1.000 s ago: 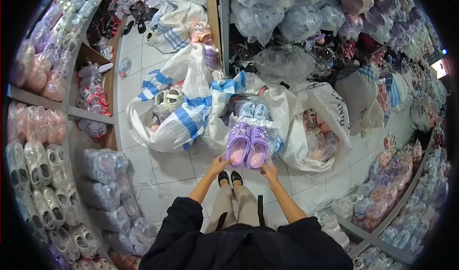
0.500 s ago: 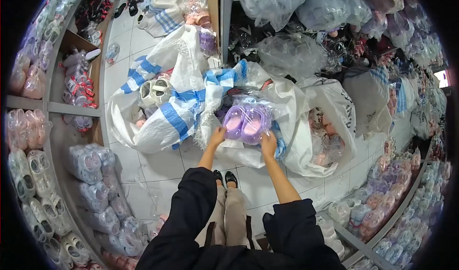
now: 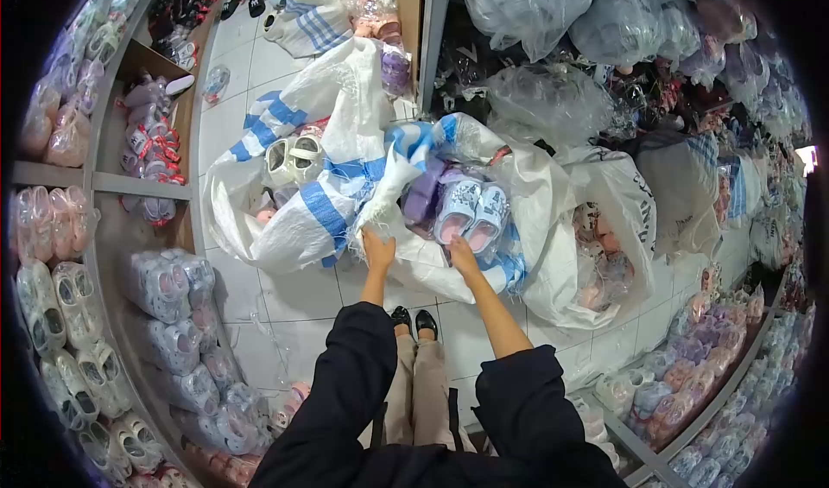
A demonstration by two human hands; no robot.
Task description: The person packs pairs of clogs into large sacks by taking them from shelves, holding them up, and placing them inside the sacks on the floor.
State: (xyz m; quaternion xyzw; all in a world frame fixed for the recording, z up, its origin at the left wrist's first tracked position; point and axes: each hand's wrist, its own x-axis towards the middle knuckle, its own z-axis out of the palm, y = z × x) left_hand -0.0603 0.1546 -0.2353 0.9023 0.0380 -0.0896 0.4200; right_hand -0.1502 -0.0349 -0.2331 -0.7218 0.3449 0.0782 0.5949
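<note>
A white and blue sack [image 3: 406, 229] lies open in the middle. Light blue clogs with pink insoles [image 3: 472, 212] rest in its mouth in clear plastic, beside purple clogs [image 3: 423, 196]. My left hand [image 3: 378, 251] is closed on the front left rim of the sack. At the heel end of the light blue clogs, the fingers of my right hand [image 3: 464, 256] are closed on the near edge of their plastic wrapping.
On the left, another striped sack [image 3: 302, 220] holds cream clogs [image 3: 294, 160]. To the right stands a white sack with wrapped pink shoes [image 3: 635, 294]. Metal shelves [image 3: 142, 186] of bagged shoes line the left side, with more at the lower right.
The purple clogs, earlier held in both hands, now lie in the middle sack. My left hand has moved to its rim, and my right hand to the light blue clogs.
</note>
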